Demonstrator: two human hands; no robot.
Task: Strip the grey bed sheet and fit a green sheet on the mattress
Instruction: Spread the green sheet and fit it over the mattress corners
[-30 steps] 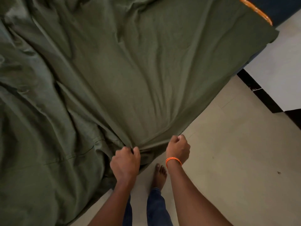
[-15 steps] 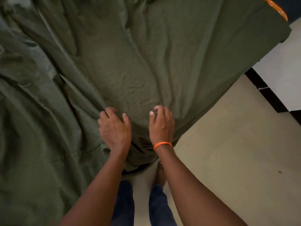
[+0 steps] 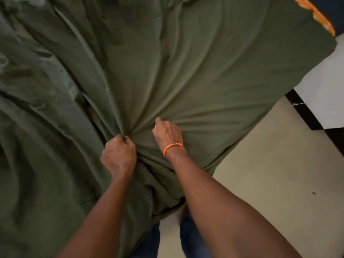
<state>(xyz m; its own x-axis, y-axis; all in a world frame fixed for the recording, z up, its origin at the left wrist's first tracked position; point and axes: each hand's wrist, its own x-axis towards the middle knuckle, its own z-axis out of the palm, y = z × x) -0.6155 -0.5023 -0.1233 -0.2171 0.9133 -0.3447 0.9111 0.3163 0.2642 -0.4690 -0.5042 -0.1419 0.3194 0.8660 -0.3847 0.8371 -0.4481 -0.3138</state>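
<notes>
Both hands are down on the green sheet [image 3: 195, 71] near the bed's corner. Her or his left hand [image 3: 119, 157] is a tight fist, fingers curled round a bunch of the cloth, and creases fan out from that grip in every direction across the fabric. Just beside it, to the right, the right hand [image 3: 168, 134] lies on the sheet with its fingers bent and the fingertips digging into the fabric, pinching up a small ridge there; an orange braided bracelet [image 3: 173, 148] circles that wrist. Green cloth covers nearly everything in front of the person, rumpled in deep folds over on the left and smoother toward the right, where its edge hangs over the side of the bed down to the pale tiled floor [image 3: 279, 174]. At the far right corner a strip of orange patterned fabric [image 3: 316, 15] peeks out past the sheet's edge. Below the forearms, legs in blue jeans [image 3: 191, 237] stand close against the hanging cloth.
</notes>
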